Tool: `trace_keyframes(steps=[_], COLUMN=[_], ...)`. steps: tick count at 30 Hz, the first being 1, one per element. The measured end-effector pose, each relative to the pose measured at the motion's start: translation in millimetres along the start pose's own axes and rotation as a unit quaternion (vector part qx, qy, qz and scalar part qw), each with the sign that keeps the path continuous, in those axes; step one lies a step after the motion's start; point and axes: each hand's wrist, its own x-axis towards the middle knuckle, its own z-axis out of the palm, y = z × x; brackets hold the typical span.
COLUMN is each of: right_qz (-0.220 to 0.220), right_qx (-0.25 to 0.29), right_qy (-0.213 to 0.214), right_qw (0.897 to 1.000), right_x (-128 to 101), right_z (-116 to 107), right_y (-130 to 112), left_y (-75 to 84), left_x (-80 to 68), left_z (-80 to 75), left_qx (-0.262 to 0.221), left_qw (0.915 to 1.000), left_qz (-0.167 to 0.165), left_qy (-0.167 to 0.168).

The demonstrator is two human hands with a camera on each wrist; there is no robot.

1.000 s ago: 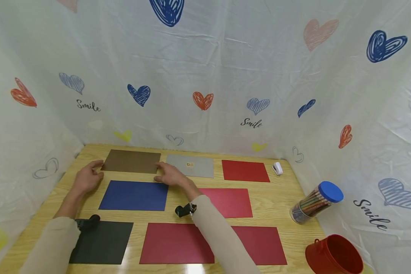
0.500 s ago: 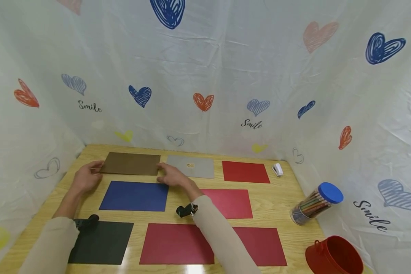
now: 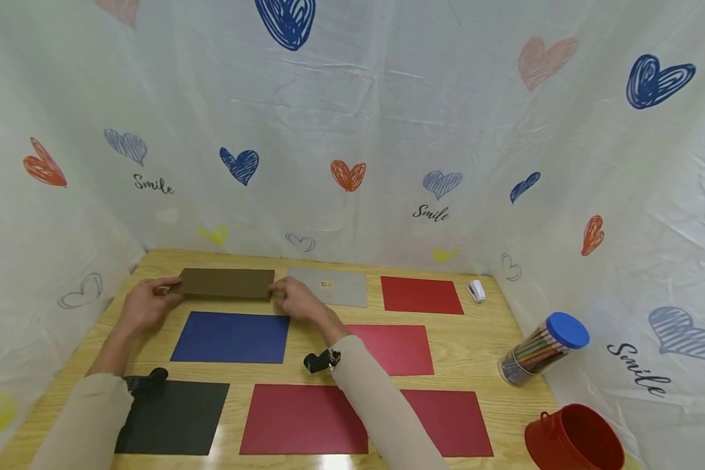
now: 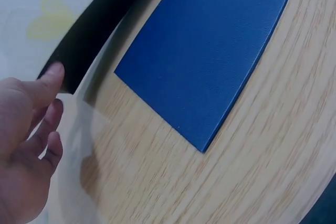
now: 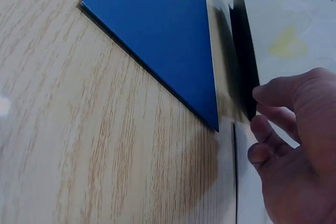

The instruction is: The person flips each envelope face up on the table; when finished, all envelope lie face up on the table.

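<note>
— Where was the brown sheet, and which way did it run?

— At the far left of the wooden table, raised off the surface between both hands. Its long axis ran left to right, parallel to the table's far edge. The near long edge was lifted, so the sheet tilted up and showed as a narrow band from the head view.

— And the hands?

— The left hand pinched the sheet's left short edge, thumb on top, the other fingers loosely curled beneath. The right hand gripped the right short edge, fingers curled around the corner. From the wrist views the sheet appeared dark and edge-on, with a fingertip pressed against its end.

— What lay around it?

— A blue sheet flat on the table just in front of it, long side also left to right. A grey sheet lay just right of it, then a red sheet, with a small white stapler beyond. A black sheet lay nearest the left forearm. Well apart on the right stood a tilted jar of coloured pencils with a blue lid, and a red bucket.
</note>
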Motion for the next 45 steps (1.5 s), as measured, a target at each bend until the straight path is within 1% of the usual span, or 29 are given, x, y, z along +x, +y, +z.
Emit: trace_keyframes(steps=[3, 6, 10, 14, 17, 20, 23, 25, 28, 34, 36, 37, 40, 42, 45], right_qz=[-0.004, 0.008, 0.041, 0.058, 0.059, 0.057, 0.055, 0.053, 0.047, 0.035, 0.033, 0.032, 0.030, 0.025, 0.018], right_qx=[0.009, 0.053, 0.114, 0.150, 0.178, 0.195, 0.193, 0.187, 0.182, 0.196, 0.189, 0.182, 0.129, 0.077, 0.004], right_qy=[0.028, 0.051, 0.079, 0.113, 0.129, 0.137, 0.138, 0.137, 0.135, 0.130, 0.129, 0.128, 0.123, 0.115, 0.107], right_qw=[1.000, 0.997, 0.990, 0.981, 0.974, 0.969, 0.970, 0.971, 0.973, 0.971, 0.973, 0.975, 0.984, 0.990, 0.994], right_x=[0.7, 0.4, -1.3, -2.1, -3.1, -3.8, -4.5, -4.6, -4.8, -5.0, -4.4, -4.1, -2.7, -1.4, 1.6], right_z=[-1.0, -1.1, -0.2, 0.4, -0.3, -1.1, -1.7, -1.7, -1.5, -1.0, -0.3, -0.1, 1.3, 2.6, 7.3], right_y=[-0.2, -1.3, -3.1, -5.1, -5.8, -6.1, -6.1, -5.8, -4.7, -3.0, -2.8, -3.1, -3.6, -3.9, -1.1], left_y=[1.5, 3.2, 4.4, 3.6, 3.1, 3.3, 3.5, 3.5, 3.6, 4.6, 4.0, 3.6, 0.8, -1.4, -3.0], left_x=[-1.8, -3.0, -3.6, -4.8, -5.7, -6.2, -6.0, -5.5, -4.8, -2.4, -0.9, -0.1, 2.5, 3.9, 4.3], left_z=[-2.3, -3.6, -4.8, -6.3, -6.7, -6.7, -6.8, -6.8, -6.3, -3.1, -1.2, -0.1, 5.5, 9.5, 15.6], left_qx=[-0.017, -0.027, -0.040, -0.055, -0.081, -0.101, -0.100, -0.097, -0.081, -0.041, -0.036, -0.031, -0.020, -0.011, 0.001], left_qw=[0.9997, 0.9992, 0.9986, 0.9978, 0.9952, 0.9917, 0.9905, 0.9906, 0.9918, 0.9942, 0.9945, 0.9950, 0.9961, 0.9970, 0.9979], left_qz=[-0.015, -0.026, -0.033, -0.035, -0.037, -0.041, -0.049, -0.054, -0.058, -0.031, -0.021, -0.015, 0.001, 0.010, 0.016], left_qy=[-0.006, -0.011, -0.006, 0.014, 0.041, 0.069, 0.080, 0.079, 0.080, 0.095, 0.096, 0.094, 0.086, 0.076, 0.062])
